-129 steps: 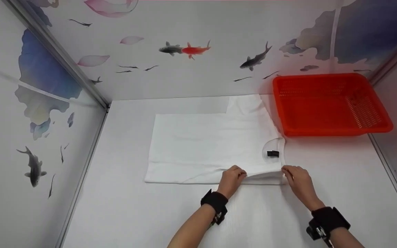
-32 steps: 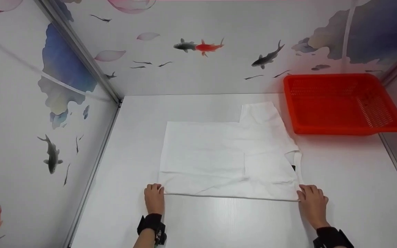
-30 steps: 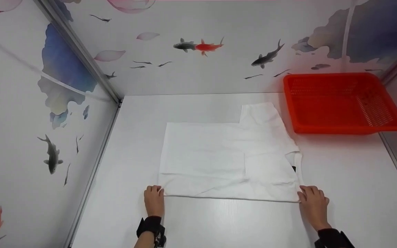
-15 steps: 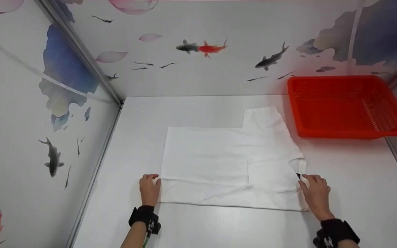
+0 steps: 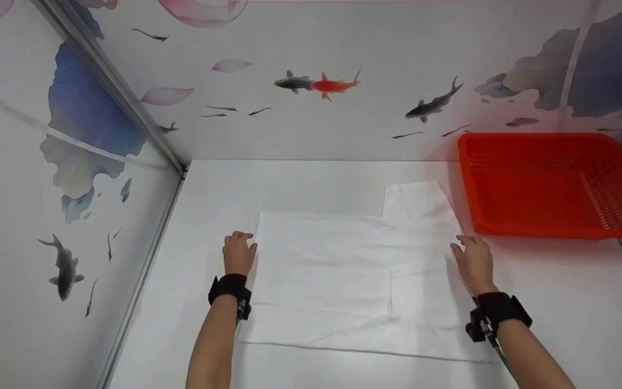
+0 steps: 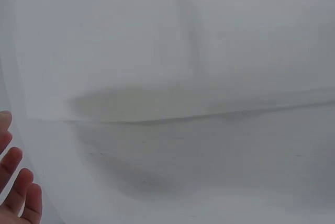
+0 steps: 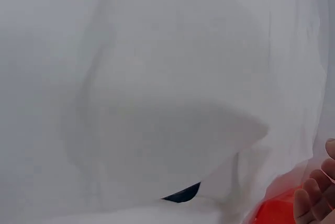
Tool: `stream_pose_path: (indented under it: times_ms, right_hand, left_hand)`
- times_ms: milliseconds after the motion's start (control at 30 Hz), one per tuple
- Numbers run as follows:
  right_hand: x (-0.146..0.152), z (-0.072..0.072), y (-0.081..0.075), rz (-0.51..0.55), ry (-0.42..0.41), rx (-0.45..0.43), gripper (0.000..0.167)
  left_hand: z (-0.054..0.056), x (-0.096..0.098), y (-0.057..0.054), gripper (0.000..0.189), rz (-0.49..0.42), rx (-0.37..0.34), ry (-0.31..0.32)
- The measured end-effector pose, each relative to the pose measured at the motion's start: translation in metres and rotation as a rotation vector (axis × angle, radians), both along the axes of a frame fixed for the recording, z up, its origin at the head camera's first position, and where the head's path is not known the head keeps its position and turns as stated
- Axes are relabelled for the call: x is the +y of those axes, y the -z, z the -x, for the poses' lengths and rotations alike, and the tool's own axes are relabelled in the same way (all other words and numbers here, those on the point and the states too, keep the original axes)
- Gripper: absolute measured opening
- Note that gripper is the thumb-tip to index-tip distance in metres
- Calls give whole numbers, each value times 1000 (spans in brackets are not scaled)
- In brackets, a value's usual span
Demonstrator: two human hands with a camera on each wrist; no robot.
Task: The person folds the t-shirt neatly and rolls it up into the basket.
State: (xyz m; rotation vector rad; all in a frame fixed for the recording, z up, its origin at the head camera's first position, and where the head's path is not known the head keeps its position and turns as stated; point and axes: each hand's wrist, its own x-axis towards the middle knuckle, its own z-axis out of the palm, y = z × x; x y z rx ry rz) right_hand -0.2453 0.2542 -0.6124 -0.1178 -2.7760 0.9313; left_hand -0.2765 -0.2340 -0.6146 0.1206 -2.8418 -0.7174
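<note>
A white T-shirt lies flat on the table, its near side folded over and one sleeve sticking out at the far right. Beside its left edge hovers my left hand, fingers loosely bent with nothing held; in the left wrist view its fingers are apart from the cloth. My right hand is at the shirt's shoulder edge on the right, thumb and fingers spread. A black neck label shows in the right wrist view; in the head view my right hand and wrist cover the collar area.
A red plastic basket with perforated walls stands at the back right, close to the sleeve and my right hand. Walls with painted fish bound the white table at the back and on the left.
Both hands have let go of the shirt's near corners and moved away from me along its left and right edges. Earlier, the near part was folded over and the shirt laid flat.
</note>
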Motion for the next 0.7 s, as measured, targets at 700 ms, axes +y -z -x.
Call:
stream_pose_path:
  times_ms: [700]
  right_hand:
    - [-5, 73, 19, -29, 31, -213, 36]
  left_hand:
    - [82, 15, 18, 24, 137, -77, 205]
